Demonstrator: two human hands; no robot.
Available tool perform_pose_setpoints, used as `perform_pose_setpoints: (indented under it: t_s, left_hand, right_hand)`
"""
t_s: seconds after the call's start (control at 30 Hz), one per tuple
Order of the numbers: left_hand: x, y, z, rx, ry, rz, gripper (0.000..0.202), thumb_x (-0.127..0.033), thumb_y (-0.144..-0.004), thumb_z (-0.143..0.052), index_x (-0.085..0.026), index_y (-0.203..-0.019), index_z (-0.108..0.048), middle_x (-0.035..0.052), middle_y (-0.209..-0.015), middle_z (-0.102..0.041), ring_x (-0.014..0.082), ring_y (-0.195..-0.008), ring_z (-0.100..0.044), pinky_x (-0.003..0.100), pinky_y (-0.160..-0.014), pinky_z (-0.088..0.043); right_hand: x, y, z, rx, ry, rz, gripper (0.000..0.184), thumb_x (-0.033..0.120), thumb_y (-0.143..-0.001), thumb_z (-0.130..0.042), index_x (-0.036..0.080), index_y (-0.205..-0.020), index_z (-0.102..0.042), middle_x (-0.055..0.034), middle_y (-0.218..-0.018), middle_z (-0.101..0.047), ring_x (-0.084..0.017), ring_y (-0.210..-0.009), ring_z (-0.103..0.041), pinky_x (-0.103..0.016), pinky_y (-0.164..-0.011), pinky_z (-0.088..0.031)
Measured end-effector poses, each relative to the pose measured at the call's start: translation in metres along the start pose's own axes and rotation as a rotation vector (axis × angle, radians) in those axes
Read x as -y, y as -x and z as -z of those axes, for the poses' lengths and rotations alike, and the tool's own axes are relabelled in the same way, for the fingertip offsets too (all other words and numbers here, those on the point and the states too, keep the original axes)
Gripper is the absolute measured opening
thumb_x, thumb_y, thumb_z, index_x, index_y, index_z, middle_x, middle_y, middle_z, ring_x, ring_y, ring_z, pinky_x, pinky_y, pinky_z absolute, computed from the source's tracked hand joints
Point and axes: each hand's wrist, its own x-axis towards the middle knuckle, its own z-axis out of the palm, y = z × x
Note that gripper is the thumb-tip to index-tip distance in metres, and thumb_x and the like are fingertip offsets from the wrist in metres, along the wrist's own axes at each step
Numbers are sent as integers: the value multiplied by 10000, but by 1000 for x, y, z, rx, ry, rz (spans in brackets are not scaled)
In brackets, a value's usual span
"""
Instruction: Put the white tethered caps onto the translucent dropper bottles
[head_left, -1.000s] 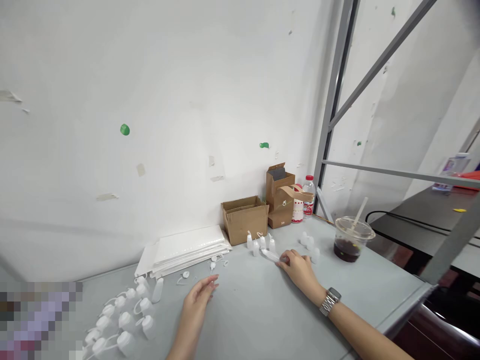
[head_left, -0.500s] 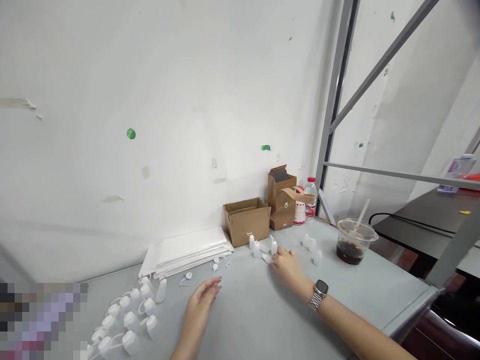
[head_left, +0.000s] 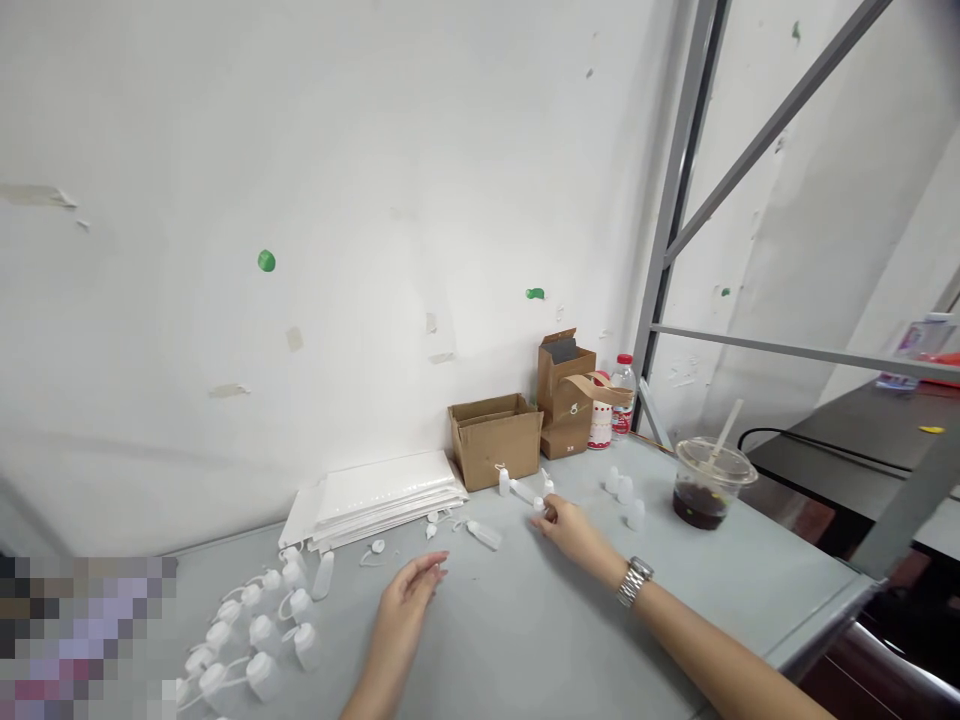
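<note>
My right hand (head_left: 574,530), a metal watch (head_left: 634,581) on its wrist, reaches across the grey table (head_left: 525,640). Its fingertips are pinched on a small white dropper bottle (head_left: 538,504). Just beyond stand more small bottles (head_left: 503,482). One small bottle (head_left: 484,535) lies on its side between my hands. My left hand (head_left: 412,592) rests on its edge on the table, fingers loosely stretched, holding nothing. Loose white caps (head_left: 377,547) lie just beyond it.
A stack of white sheets (head_left: 375,498) lies by the wall, with two cardboard boxes (head_left: 495,448) and a water bottle (head_left: 621,392) behind. Three small bottles (head_left: 625,492) and a cup of dark drink (head_left: 709,485) sit right. Capped white bottles (head_left: 255,630) cluster lower left. Metal rack post (head_left: 675,220).
My right hand has drawn left and back from the three bottles on the right toward the standing group. One small bottle now lies on its side further left. My left hand barely moved.
</note>
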Motion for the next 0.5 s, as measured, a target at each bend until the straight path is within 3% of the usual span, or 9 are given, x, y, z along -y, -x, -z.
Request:
perform_pose_setpoints:
  t_s: [0.13,0.27,0.33,0.4,0.5]
  left_hand:
    - [3,-3,1,-9,-20,-18,384,-440,-567,-610,-177,-838,-678,99,-1006,-676,260,-939,-614,358,-858,-446]
    - [2,-3,3,-30,-21,-19,407,-456,-553,-609,-169,-834,-675,102,-989,-681,262,-932,-616,359,-848,-450]
    - [0,-3,3,-37,-16,-22,407,-459,-551,-612,-170,-831,-677,100,-983,-683,263,-924,-620,363,-840,-455]
    - [-2,-2,2,-35,-10,-27,404,-459,-545,-620,-171,-822,-679,99,-974,-687,264,-910,-624,369,-833,-460]
    - [-2,-2,1,-26,-4,-28,399,-459,-531,-630,-171,-802,-682,102,-959,-691,265,-887,-632,373,-824,-464]
  right_hand:
    - [8,-4,-11,-43,-18,-2,73,228,-790,-505,166,-801,-543,-62,-781,-651,-169,-703,-599,-228,-602,-372]
    - [21,11,-10,-159,31,-38,303,314,-814,-491,143,-1063,-466,-62,-750,-635,-205,-652,-600,-261,-562,-369]
    - [35,22,-9,-258,91,-3,296,359,-865,-391,147,-1062,-454,-52,-709,-622,-203,-606,-592,-270,-543,-369]
    - [52,29,-10,-226,127,88,242,332,-881,-361,159,-977,-499,-61,-746,-630,-196,-644,-607,-271,-577,-387]
    - [78,25,-19,-58,171,145,265,380,-847,-443,147,-889,-563,-112,-919,-634,-209,-750,-626,-273,-623,-408]
